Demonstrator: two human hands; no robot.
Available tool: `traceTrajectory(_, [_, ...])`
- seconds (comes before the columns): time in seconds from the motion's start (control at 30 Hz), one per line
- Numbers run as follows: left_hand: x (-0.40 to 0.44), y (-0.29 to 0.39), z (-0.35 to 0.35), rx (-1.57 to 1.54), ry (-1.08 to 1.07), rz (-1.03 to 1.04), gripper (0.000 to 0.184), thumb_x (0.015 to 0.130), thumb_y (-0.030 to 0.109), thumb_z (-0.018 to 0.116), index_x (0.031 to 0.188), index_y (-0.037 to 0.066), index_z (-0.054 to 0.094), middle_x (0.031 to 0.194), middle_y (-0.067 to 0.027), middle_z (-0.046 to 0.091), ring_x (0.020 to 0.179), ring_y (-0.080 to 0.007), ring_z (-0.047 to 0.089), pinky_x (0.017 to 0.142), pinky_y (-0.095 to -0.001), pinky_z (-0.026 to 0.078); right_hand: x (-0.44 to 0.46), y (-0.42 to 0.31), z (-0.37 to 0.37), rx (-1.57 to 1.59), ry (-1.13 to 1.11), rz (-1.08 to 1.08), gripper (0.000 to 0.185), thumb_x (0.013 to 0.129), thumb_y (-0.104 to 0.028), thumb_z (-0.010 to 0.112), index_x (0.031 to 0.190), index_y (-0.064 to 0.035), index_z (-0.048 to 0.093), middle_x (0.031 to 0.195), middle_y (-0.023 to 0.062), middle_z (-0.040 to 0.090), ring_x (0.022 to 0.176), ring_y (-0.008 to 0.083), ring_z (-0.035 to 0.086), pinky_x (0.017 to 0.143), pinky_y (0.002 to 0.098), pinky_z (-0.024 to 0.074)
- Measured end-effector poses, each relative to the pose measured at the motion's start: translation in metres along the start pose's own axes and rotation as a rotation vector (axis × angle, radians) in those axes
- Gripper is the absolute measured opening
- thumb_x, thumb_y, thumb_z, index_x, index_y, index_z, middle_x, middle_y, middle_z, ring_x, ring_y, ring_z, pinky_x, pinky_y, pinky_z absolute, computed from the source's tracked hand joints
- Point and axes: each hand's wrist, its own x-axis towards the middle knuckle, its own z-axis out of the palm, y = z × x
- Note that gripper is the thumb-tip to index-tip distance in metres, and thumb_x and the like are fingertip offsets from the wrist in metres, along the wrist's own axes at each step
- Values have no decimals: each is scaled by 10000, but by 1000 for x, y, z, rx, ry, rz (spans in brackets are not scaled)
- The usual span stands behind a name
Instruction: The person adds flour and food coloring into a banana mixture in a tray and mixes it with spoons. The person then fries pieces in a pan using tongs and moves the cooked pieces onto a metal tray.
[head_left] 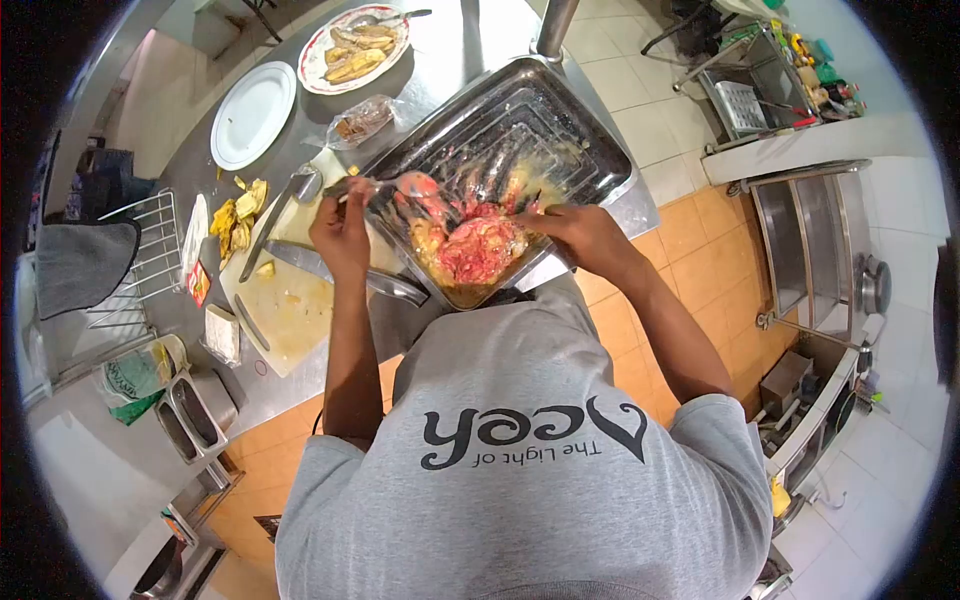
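Note:
A dark rectangular baking pan (590,130) lies tilted across the table corner in front of me. In its near corner is a lumpy red, pink and yellow mash (480,250), with smears up the middle. My left hand (345,235) is closed round the handle of a spoon (415,186), whose pink-coated bowl is over the pan's left side. My right hand (575,235) is at the pan's right rim, its bent fingers reaching in toward the mash. Whether they hold a utensil or the rim is unclear.
Left of the pan are a cutting board (290,320), a large knife (330,268), yellow peels (240,215) and a white plate (253,115). Behind it are a bagged brown block (360,122) and a plate of banana-like pieces (355,50). A metal rack (150,250) stands far left.

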Motion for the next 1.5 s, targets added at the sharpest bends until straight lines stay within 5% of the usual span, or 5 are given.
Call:
traceTrajectory(0.27, [-4,-2,-9,162,-49,118,129,906,43,524,984,-30,596,928,-81,632,836,-114,588,759,-248,481,-23,7,-22,1,238,147,426,746,45,522,1140,-106,581,827,145,628,713,322,604,598,406,477])
traceTrajectory(0.47, [-48,0,10,24,-163,-140,132,903,53,536,977,-44,589,909,-68,625,808,-101,587,728,-236,479,-44,-15,-21,-171,7,453,353,776,-96,529,1125,-106,583,722,165,620,677,328,622,570,415,502])
traceTrajectory(0.73, [-61,9,24,-114,-144,-317,102,889,27,553,959,-33,599,827,-36,628,781,-75,572,685,-207,455,-36,-26,2,218,-161,430,292,810,-108,501,1075,-78,620,801,231,617,745,395,598,677,480,486])
traceTrajectory(1.17, [-20,17,1,-86,-28,-177,126,889,58,565,972,-32,597,898,-61,617,797,-108,592,747,-244,503,-17,-4,-3,161,263,286,381,795,65,508,1129,-103,584,1058,152,620,914,342,603,762,379,494])
traceTrajectory(1.5, [-11,-2,8,-15,-143,-48,143,898,82,557,986,-25,590,943,-74,625,827,-130,613,764,-265,509,-22,-19,-2,321,34,273,368,815,44,515,1147,-99,585,992,176,627,872,349,606,720,377,484])
